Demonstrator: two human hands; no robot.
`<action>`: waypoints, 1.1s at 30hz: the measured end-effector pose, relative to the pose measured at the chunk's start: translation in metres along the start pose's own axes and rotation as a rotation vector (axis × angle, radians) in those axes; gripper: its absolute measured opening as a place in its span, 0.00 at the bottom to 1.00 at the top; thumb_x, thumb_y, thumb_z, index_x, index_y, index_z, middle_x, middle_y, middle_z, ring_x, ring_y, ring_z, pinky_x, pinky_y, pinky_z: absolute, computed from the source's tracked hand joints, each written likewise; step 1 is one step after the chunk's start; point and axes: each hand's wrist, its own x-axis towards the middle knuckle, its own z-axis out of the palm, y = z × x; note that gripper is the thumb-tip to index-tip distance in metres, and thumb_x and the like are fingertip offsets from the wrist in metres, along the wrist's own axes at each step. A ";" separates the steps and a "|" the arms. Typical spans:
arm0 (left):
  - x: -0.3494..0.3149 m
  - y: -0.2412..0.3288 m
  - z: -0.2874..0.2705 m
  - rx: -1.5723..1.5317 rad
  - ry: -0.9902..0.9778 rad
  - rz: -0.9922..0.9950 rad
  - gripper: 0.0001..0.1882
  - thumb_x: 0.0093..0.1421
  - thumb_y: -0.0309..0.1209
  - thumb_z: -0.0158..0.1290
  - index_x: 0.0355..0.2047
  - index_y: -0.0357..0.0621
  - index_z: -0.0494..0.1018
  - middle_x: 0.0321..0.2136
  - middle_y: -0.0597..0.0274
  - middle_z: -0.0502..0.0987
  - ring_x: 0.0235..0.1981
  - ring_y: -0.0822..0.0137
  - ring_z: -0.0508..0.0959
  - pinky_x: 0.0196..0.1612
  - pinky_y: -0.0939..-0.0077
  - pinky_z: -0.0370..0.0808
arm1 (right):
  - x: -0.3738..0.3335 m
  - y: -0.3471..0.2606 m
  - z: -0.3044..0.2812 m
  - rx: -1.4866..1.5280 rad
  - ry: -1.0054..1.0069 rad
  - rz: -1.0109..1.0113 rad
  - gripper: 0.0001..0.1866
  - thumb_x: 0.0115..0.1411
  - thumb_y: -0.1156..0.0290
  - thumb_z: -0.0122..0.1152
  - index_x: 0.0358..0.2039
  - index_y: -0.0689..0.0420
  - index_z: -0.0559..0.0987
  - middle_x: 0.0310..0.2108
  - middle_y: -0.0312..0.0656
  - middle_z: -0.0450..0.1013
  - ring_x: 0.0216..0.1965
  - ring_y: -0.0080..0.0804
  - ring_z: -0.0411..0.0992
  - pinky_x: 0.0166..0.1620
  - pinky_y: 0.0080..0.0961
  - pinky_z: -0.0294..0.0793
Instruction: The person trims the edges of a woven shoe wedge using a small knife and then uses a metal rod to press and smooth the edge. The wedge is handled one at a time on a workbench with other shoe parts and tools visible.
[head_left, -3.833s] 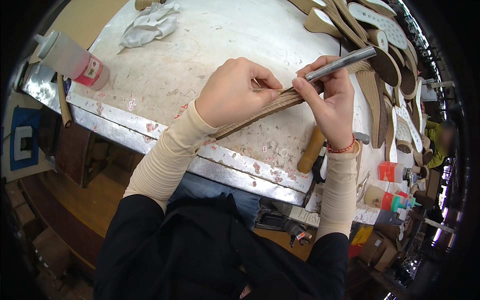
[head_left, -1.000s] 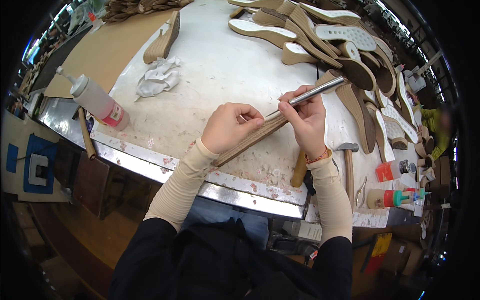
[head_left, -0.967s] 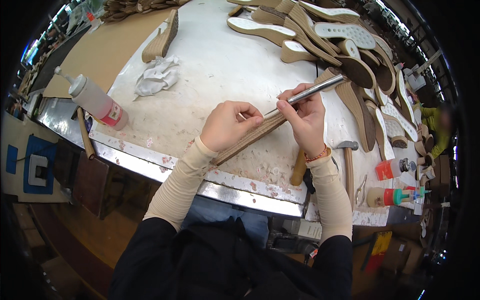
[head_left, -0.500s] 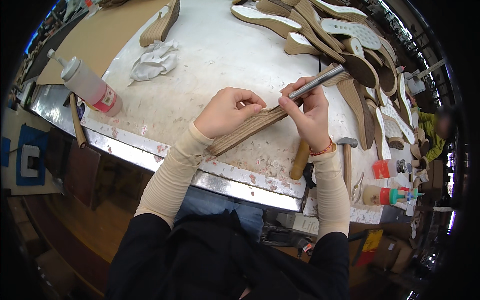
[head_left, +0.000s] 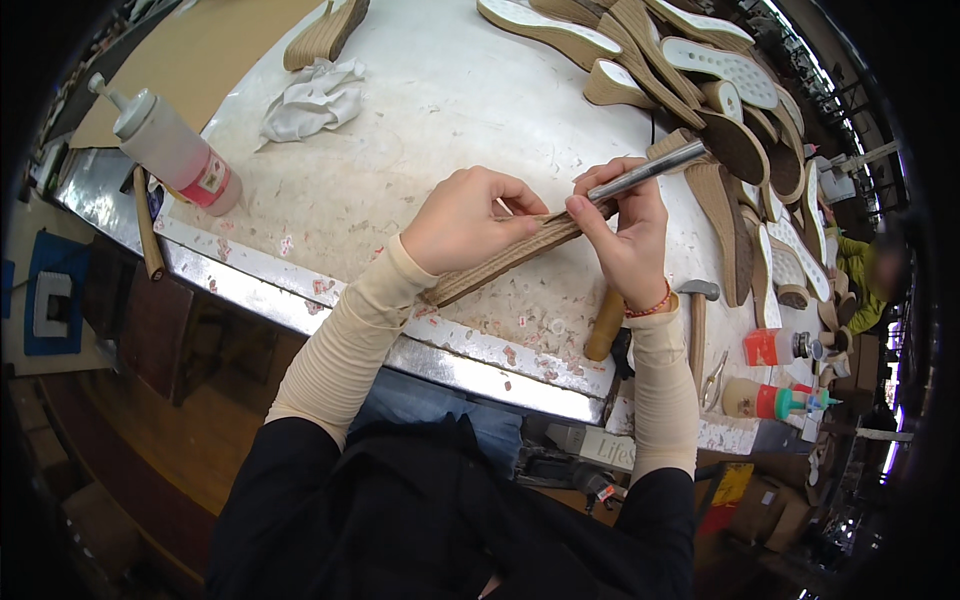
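A wedge shoe sole [head_left: 508,265] with tan braided-rope sides lies slantwise over the white worktable, between my hands. My left hand [head_left: 468,222] is closed, thumb and forefinger pinched at the sole's upper edge; whether they also grip a loose strand is too small to tell. In my right hand [head_left: 632,225] is a silver, pen-like metal tool [head_left: 655,168], pointing up and right. The right fingers also touch the far end of the sole, and the tool's lower tip is hidden by them. Both forearms wear cream sleeves.
Many wedge soles [head_left: 720,70] are heaped at the far right. A hammer [head_left: 697,320], pliers [head_left: 714,380] and glue bottles [head_left: 757,398] lie right of my right forearm. A wooden-handled tool [head_left: 605,328] is below that hand. Crumpled paper [head_left: 312,100] and a squeeze bottle [head_left: 178,155] stand left.
Both hands, the sole and the silver tool have shifted slightly right in view. The left thumb and forefinger stay pinched at the sole's edge. The table's things have shifted slightly with the view.
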 end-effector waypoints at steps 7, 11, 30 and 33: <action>0.000 0.000 0.002 0.014 0.034 -0.015 0.10 0.56 0.26 0.59 0.37 0.33 0.79 0.27 0.60 0.81 0.26 0.77 0.77 0.33 0.83 0.75 | 0.000 -0.003 0.003 -0.073 0.009 0.003 0.18 0.54 0.80 0.64 0.42 0.60 0.66 0.31 0.38 0.73 0.32 0.19 0.72 0.37 0.16 0.72; 0.003 -0.002 0.003 -0.023 0.072 -0.023 0.12 0.49 0.32 0.62 0.32 0.38 0.81 0.26 0.57 0.82 0.26 0.68 0.81 0.34 0.77 0.76 | -0.003 -0.005 0.008 -0.140 0.006 -0.016 0.18 0.55 0.80 0.63 0.43 0.59 0.65 0.32 0.37 0.72 0.32 0.18 0.70 0.36 0.16 0.70; 0.018 0.001 -0.014 0.007 -0.192 0.038 0.10 0.54 0.28 0.62 0.35 0.35 0.78 0.27 0.66 0.79 0.25 0.81 0.76 0.29 0.88 0.72 | -0.006 0.000 -0.008 0.314 0.250 -0.016 0.20 0.56 0.83 0.63 0.45 0.60 0.64 0.36 0.44 0.74 0.40 0.27 0.72 0.45 0.21 0.71; 0.017 0.001 -0.013 -0.010 -0.206 0.040 0.10 0.54 0.27 0.61 0.36 0.36 0.78 0.27 0.68 0.79 0.25 0.81 0.75 0.30 0.88 0.71 | -0.010 -0.002 -0.006 0.193 0.212 -0.028 0.19 0.55 0.83 0.63 0.44 0.61 0.65 0.36 0.44 0.74 0.41 0.28 0.73 0.49 0.24 0.70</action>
